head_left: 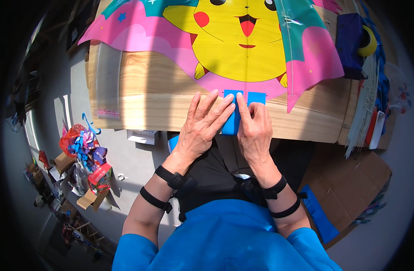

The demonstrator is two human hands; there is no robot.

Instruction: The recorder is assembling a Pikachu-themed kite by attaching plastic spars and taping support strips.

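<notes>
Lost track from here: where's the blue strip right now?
Head view, centre: the blue strip lies at the kite's bottom edge, pinned between left hand and right hand.

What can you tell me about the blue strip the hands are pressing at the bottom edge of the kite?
The blue strip is a flat, bright blue band, thin like plastic or fabric tape. It starts at the kite's pink bottom edge and runs down over the wooden table to its front edge. The left hand lies flat beside it, fingers on its upper part; the right hand presses its right side with the forefinger. A second short blue tab sits just to its right.
</notes>
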